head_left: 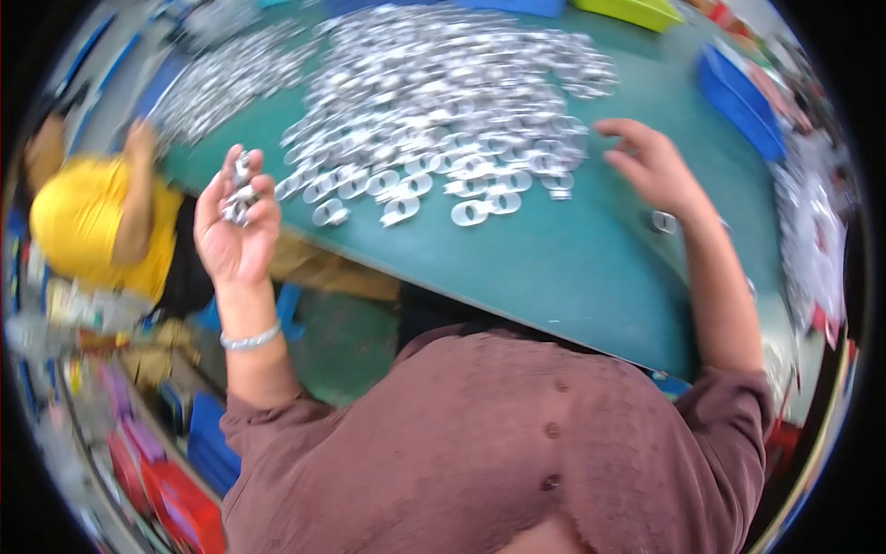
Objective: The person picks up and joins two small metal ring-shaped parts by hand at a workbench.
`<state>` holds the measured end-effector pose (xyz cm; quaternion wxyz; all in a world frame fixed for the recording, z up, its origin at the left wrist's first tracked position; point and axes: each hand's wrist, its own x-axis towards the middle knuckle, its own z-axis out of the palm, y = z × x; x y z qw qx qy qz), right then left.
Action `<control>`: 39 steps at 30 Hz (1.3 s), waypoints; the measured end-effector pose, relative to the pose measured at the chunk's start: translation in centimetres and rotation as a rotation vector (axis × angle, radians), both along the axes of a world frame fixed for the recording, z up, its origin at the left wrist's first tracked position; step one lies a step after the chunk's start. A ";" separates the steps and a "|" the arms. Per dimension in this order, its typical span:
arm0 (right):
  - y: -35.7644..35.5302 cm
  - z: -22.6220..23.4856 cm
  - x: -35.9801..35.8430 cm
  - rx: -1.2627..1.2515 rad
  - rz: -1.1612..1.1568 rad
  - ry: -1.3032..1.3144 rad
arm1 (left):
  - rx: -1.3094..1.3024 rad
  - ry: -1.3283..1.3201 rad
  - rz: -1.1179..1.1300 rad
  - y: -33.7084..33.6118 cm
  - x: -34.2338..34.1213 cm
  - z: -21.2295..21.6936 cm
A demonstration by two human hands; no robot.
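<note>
Raised beyond the table's near-left edge, my left hand is palm up, its fingers curled around a few small silver metal ring clamps. My right hand is over the right part of the table, fingers apart and bent, with nothing visible in it. Between the two hands spreads a large pile of the same ring clamps, round bands with a small tab. Several looser clamps lie at the pile's near edge. One single ring clamp sits beside my right wrist. Motion blurs the fine details.
The green tabletop runs under the pile. A second heap of metal parts lies at the far left, near a person in yellow. A blue bin stands at the right, with clear plastic bags beside it.
</note>
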<state>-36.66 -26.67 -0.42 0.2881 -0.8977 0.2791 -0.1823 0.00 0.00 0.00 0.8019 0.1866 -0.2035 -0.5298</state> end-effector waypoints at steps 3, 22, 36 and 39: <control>0.4 -0.3 0.5 -0.038 0.055 0.110 | 0.202 0.032 0.274 5.3 4.4 -2.6; -1.3 -1.2 3.7 -0.358 0.001 0.239 | 0.752 0.114 0.628 2.6 16.9 -9.5; 1.1 0.7 -0.3 0.981 0.057 -0.446 | 0.240 -1.319 0.365 -9.0 -9.7 1.8; 2.3 1.2 -0.6 1.028 0.108 -0.503 | 0.062 -1.577 0.176 -13.4 -17.0 1.8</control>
